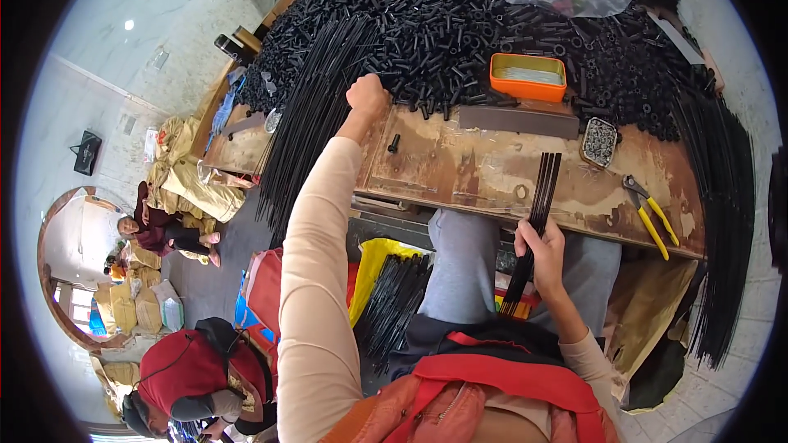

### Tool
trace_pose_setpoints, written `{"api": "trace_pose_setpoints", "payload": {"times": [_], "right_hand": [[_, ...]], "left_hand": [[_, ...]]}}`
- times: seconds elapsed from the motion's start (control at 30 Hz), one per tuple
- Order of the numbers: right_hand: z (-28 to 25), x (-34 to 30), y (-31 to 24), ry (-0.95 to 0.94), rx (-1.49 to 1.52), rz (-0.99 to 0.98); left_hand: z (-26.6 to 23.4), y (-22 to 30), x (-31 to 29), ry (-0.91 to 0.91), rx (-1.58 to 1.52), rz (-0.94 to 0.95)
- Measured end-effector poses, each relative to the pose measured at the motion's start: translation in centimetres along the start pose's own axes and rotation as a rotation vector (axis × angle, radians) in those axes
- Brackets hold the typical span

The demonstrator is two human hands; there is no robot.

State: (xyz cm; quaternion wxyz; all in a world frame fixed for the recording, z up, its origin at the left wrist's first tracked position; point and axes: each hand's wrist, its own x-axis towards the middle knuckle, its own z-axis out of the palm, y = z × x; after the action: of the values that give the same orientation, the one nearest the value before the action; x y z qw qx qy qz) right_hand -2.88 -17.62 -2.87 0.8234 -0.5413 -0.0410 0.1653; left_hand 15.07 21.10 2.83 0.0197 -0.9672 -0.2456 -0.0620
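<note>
My right hand is closed around a bundle of thin black rods, held upright over my lap at the table's near edge. My left hand reaches forward with its fingers curled, beside a long sheaf of black rods and the near edge of a big heap of small black plastic parts. What its fingers hold, if anything, is hidden. One loose black part lies on the wooden table just right of that arm.
An orange tin of thin pale pieces, a flat grey bar, a small tin of metal bits and yellow-handled pliers sit on the right. More rods hang off the right end. Another person works at lower left.
</note>
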Motion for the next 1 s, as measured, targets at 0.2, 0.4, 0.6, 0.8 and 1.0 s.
{"api": "trace_pose_setpoints", "payload": {"times": [0.2,0.4,0.6,0.8,1.0], "right_hand": [[-0.3,0.2,0.1,-0.026,0.012,-0.004],[-0.6,0.0,0.1,-0.028,0.017,-0.023],[-0.2,-0.2,0.1,-0.002,-0.065,-0.065],[-0.1,-0.5,0.7,-0.076,-0.129,-0.118],[0.7,-2.2,0.9,-0.22,0.303,0.037]], "left_hand": [[-3.2,-2.3,0.0,0.001,-0.021,-0.125],[-4.4,-5.8,-8.8,-0.484,-1.054,0.044],[0.8,-3.4,-11.4,-0.036,-0.339,0.375],[-0.7,1.0,-11.8,-0.011,-0.493,0.505],[-7.7,12.8,-18.8,-0.571,-1.23,0.477]]}}
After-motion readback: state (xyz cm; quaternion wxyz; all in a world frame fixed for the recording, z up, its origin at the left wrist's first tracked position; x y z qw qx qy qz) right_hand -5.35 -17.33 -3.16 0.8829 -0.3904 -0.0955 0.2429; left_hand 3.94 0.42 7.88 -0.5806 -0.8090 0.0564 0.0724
